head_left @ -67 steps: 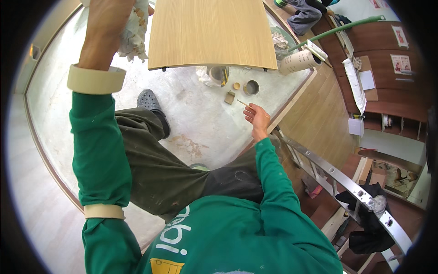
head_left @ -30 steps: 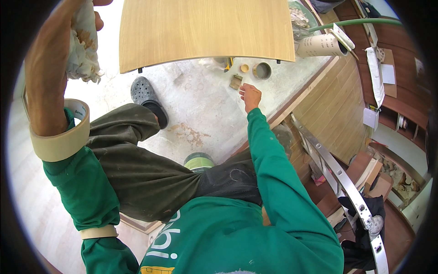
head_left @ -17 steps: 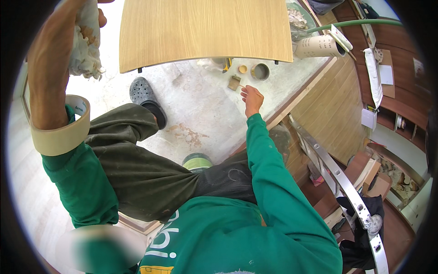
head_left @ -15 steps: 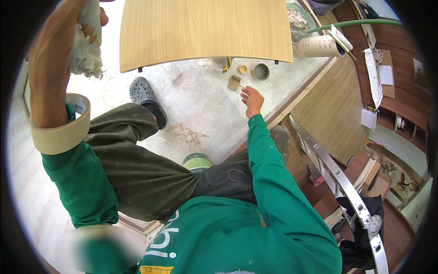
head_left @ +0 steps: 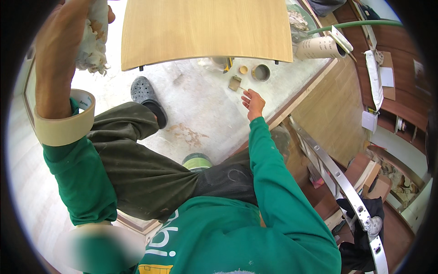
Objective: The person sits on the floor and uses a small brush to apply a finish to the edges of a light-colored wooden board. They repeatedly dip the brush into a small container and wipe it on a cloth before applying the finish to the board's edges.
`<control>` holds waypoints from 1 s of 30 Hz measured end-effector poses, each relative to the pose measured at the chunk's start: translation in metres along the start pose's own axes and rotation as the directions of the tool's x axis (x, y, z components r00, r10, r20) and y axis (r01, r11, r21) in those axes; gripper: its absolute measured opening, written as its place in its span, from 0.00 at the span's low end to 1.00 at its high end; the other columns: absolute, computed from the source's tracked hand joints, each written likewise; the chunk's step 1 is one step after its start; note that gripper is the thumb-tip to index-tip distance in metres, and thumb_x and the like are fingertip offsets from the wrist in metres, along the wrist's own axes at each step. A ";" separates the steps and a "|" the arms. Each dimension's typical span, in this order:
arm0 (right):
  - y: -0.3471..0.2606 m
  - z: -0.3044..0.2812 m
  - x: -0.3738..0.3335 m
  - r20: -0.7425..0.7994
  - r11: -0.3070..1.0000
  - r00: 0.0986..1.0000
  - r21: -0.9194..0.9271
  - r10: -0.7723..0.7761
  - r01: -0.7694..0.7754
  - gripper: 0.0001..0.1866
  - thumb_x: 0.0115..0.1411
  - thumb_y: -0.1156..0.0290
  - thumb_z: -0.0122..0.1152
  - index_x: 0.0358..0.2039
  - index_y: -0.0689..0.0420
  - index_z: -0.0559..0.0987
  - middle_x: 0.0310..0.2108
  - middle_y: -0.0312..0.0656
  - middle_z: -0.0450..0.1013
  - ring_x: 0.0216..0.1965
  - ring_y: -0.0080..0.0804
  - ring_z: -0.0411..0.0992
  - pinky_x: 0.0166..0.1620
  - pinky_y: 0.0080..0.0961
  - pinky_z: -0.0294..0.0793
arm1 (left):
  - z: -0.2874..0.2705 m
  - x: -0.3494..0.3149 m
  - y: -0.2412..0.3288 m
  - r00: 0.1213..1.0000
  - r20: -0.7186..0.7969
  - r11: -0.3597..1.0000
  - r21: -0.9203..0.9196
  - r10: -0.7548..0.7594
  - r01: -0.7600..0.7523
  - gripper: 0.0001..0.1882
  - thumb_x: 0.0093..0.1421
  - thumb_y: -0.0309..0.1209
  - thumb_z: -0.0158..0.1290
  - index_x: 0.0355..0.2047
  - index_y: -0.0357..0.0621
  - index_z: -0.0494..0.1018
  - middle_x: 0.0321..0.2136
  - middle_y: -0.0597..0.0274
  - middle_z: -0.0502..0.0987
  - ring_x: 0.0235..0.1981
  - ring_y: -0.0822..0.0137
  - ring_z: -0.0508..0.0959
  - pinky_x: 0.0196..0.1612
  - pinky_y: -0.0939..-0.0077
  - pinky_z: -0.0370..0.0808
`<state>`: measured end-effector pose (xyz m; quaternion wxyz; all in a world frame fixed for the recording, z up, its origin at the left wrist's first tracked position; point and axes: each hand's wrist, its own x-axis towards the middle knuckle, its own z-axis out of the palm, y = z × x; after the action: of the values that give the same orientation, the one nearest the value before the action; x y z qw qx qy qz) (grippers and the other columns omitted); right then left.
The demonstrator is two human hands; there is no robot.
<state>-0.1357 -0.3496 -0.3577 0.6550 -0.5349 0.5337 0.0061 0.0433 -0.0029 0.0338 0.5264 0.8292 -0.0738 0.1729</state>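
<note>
Raised at the upper left, my left hand [head_left: 61,41] is closed around a crumpled white rag [head_left: 92,52] with tan stains; the picture's edge cuts off part of it. A wide roll of masking tape [head_left: 64,128] rings that wrist like a bracelet. Lower down, my right hand [head_left: 256,105] hovers over the whitish floor, its fingers loosely apart. Close to its fingertips is the end of a thin stick [head_left: 242,88], whose other end meets a small brownish square piece [head_left: 234,82]. Just beyond stand an open round tin [head_left: 261,72] and a small round tan lid or cup [head_left: 243,70].
A light wood panel [head_left: 205,29] spans the top, with a yellow-and-black tool [head_left: 228,64] by its lower edge. To the right are a printed cardboard tube [head_left: 317,48], a wooden floor edge and a metal ladder [head_left: 337,176]. A green-labelled tub [head_left: 197,160] sits between my legs.
My right hand has drawn back slightly to the right and toward me, with more of the stick showing. The square piece stays put. My left hand, still with the rag, has shifted slightly right.
</note>
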 end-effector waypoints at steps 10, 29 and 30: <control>-0.027 -0.032 -0.052 0.098 0.996 0.991 0.003 -0.089 0.089 0.16 0.64 0.63 0.58 0.45 0.60 0.80 0.33 0.42 0.80 0.34 0.32 0.80 0.38 0.27 0.77 | -0.013 0.018 -0.007 0.999 -0.036 0.995 -0.096 0.035 -0.038 0.12 0.60 0.35 0.61 0.27 0.37 0.79 0.17 0.60 0.77 0.15 0.73 0.76 0.20 0.81 0.72; -0.135 0.097 -0.242 0.612 0.697 0.492 0.140 -0.619 0.703 0.12 0.64 0.79 0.56 0.45 0.68 0.83 0.38 0.51 0.83 0.42 0.39 0.82 0.51 0.32 0.80 | 0.054 -0.185 0.079 0.165 0.947 0.905 -0.313 0.275 0.288 0.14 0.52 0.33 0.59 0.29 0.30 0.75 0.23 0.39 0.79 0.27 0.39 0.82 0.34 0.49 0.79; -0.137 0.101 -0.244 0.604 0.706 0.496 0.165 -0.624 0.689 0.12 0.62 0.81 0.58 0.45 0.68 0.83 0.37 0.49 0.83 0.41 0.36 0.83 0.51 0.30 0.80 | 0.056 -0.185 0.079 0.138 0.945 0.905 -0.324 0.297 0.276 0.14 0.52 0.33 0.59 0.29 0.30 0.75 0.23 0.39 0.79 0.27 0.39 0.82 0.33 0.49 0.79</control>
<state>-0.0914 -0.1995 -0.1048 0.7166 -0.6950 0.0422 -0.0422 -0.1411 -0.0989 0.0115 0.5112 0.5971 -0.4424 -0.4318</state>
